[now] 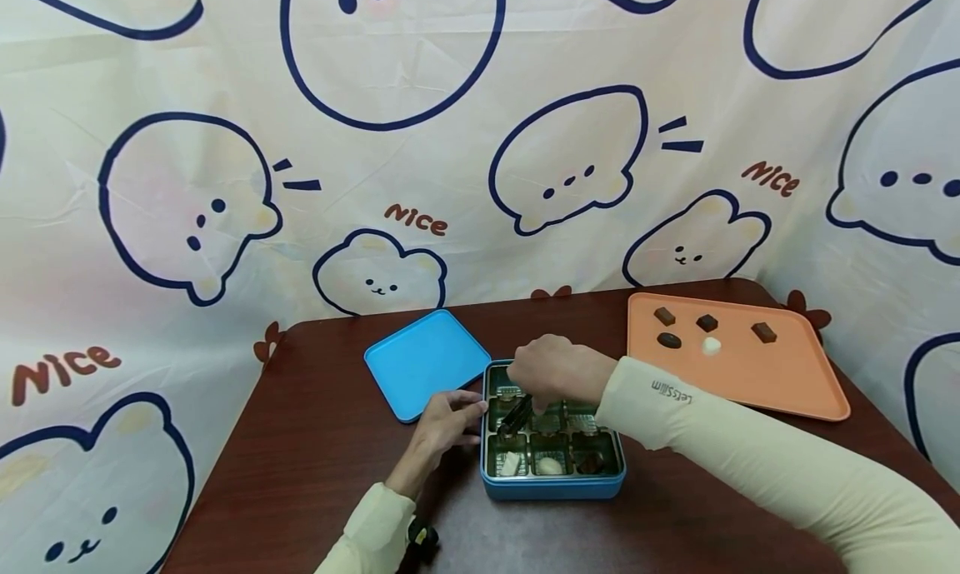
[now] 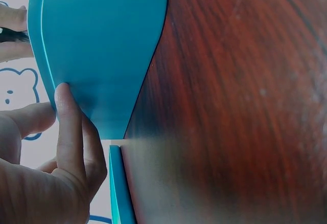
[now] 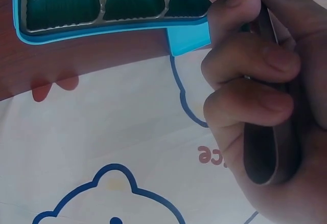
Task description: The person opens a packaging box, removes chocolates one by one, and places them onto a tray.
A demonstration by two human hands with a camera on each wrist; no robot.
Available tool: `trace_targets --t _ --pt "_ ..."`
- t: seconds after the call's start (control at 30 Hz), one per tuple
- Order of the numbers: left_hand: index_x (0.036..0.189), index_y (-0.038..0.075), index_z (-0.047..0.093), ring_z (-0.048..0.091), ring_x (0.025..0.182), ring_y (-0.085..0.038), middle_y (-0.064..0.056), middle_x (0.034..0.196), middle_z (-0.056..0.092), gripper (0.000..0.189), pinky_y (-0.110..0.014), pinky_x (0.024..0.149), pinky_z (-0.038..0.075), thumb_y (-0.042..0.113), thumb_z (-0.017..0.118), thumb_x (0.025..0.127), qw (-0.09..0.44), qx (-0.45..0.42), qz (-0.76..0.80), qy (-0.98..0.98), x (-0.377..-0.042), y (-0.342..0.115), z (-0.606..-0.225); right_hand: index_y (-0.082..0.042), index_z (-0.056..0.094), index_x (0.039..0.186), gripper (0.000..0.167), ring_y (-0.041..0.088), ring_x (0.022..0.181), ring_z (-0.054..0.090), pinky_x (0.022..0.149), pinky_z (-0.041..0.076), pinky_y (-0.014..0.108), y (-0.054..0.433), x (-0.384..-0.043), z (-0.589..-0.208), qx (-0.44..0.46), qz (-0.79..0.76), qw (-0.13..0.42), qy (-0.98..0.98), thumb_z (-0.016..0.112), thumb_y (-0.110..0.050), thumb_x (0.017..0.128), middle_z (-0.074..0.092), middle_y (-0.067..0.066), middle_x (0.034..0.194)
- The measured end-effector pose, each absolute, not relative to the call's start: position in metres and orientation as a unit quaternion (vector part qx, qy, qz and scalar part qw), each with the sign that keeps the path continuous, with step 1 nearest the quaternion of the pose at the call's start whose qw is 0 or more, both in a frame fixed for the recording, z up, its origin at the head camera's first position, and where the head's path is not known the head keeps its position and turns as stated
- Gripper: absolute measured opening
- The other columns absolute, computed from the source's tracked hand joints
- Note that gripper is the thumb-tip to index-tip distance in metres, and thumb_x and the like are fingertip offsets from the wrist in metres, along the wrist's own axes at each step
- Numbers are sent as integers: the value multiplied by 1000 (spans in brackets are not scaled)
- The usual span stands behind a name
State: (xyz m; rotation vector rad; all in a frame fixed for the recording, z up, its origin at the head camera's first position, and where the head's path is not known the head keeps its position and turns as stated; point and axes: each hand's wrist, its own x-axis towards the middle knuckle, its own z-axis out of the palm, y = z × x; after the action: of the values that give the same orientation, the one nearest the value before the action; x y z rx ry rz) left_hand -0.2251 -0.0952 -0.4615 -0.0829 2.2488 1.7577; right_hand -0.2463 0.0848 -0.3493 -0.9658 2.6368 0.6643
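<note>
A blue box with a gold-toned divided insert stands on the table. Its front row holds a white piece, a pale round piece and a dark brown piece. My right hand is over the box, its fingers curled round dark tongs. The tips of the tongs point down into the left middle compartment; whether they pinch anything is too dark to tell. With fairly straight fingers, my left hand touches the box's left wall, fingertips near the rim in the left wrist view.
A blue lid-like tray lies behind and left of the box. On the right, an orange tray carries several chocolate-like pieces, most brown, one white. A patterned cloth hangs behind the brown table.
</note>
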Motion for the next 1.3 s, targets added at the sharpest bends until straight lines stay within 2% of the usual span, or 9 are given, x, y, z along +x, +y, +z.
trace_targets --t 0.37,0.47,0.67,0.9,1.1,1.3 --pt "126 -6 62 70 82 -18 -17 106 69 37 -36 64 62 17 66 97 144 -27 619 771 -225 -95 -464 -18 73 85 21 11 52 42 46 30 27 83 -244 -351 -353 245 107 897 79 -38 86 55 -3 63" --pt "126 -6 62 70 82 -18 -17 106 69 37 -36 64 62 17 66 97 142 -27 619 772 -224 -95 -464 -17 73 83 20 11 52 42 46 30 27 85 -245 -348 -353 233 111 900 78 -36 88 53 -3 62" --pt "126 -5 62 70 82 -18 -17 106 69 36 -35 63 62 17 65 97 139 -31 615 776 -224 -95 -463 -18 67 72 23 10 51 39 47 28 26 92 -249 -339 -344 193 129 910 76 -29 91 45 -5 57" --pt "124 -5 63 71 82 -20 -17 102 71 35 -36 62 62 17 66 97 134 -32 613 778 -225 -93 -461 -20 73 84 16 9 58 51 50 38 25 94 -251 -338 -335 178 145 914 80 -34 86 58 -8 70" --pt "125 -5 63 71 82 -20 -17 102 71 35 -37 63 62 17 66 97 141 -34 615 775 -226 -93 -461 -19 74 88 21 10 60 54 52 46 25 91 -252 -340 -335 192 146 911 82 -37 83 63 -7 75" --pt "125 -6 62 70 82 -20 -17 103 70 36 -37 64 62 17 65 98 143 -27 618 773 -226 -94 -460 -18 71 81 24 10 56 48 49 39 26 88 -252 -345 -340 207 145 906 82 -40 83 57 -5 68"
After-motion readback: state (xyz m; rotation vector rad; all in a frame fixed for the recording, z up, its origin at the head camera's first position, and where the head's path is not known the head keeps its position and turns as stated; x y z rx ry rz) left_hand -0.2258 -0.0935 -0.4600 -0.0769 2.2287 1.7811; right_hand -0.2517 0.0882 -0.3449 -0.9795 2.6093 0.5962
